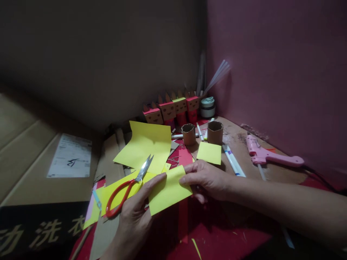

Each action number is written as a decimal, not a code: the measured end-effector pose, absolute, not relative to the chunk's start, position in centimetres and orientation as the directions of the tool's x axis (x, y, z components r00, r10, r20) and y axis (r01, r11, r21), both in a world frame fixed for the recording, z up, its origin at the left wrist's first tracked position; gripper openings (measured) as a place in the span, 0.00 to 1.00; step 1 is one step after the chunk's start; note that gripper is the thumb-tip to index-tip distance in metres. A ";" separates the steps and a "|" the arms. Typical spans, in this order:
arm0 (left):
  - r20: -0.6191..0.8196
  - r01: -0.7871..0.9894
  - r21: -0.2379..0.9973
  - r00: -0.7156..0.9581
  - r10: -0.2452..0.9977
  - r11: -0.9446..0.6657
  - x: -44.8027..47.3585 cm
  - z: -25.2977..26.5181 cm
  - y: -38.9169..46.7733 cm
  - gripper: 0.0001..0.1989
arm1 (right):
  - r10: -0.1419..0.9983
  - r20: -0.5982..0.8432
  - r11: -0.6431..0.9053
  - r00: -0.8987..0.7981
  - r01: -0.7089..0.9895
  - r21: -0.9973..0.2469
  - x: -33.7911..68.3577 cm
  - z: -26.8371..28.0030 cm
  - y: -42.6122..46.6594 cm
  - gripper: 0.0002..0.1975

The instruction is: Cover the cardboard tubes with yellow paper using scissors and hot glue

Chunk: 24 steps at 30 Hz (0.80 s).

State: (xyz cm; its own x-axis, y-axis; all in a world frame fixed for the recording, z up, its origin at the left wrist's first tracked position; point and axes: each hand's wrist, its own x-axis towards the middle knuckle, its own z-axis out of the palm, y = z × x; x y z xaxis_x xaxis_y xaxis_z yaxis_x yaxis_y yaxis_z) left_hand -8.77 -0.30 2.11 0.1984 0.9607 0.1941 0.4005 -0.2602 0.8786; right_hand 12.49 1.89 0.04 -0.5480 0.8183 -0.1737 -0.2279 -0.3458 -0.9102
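Note:
A piece of yellow paper (pixel 168 193) is held up between both hands, tilted over the red tabletop. My left hand (pixel 139 207) grips its left side, thumb on top and the other fingers hidden beneath. At the upper right edge, my right hand (pixel 204 178) pinches it between thumb and fingers. Just behind my left hand lie scissors (pixel 121 196) with red handles, their blades apart, resting on yellow paper. A larger curled sheet of yellow paper (pixel 149 142) is beyond them. A small yellow square (pixel 209 153) sits behind my right hand.
Two cardboard rings (pixel 215 133) stand mid-table near several markers (pixel 200 131). A pink glue gun (pixel 271 156) lies at right with its cord. Several cardboard figures (pixel 166 110) with drawn faces line the back, beside a pale green container (pixel 208 107). A large cardboard box (pixel 35 155) borders the left.

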 end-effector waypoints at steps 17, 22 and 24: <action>0.079 0.264 0.959 0.098 0.992 -0.103 -9.1 1.7 -0.7 0.16 | 0.828 -0.176 -0.337 -0.533 -0.221 -0.915 12.2 0.2 1.9 0.06; 0.096 0.243 0.962 0.114 0.989 -0.122 -8.9 2.0 -0.4 0.13 | 0.836 -0.183 -0.336 -0.517 -0.219 -0.916 12.2 0.3 1.8 0.05; 0.133 0.243 0.957 0.120 0.984 -0.159 -8.8 2.1 -0.2 0.11 | 0.833 -0.187 -0.340 -0.520 -0.216 -0.915 12.3 0.1 1.9 0.05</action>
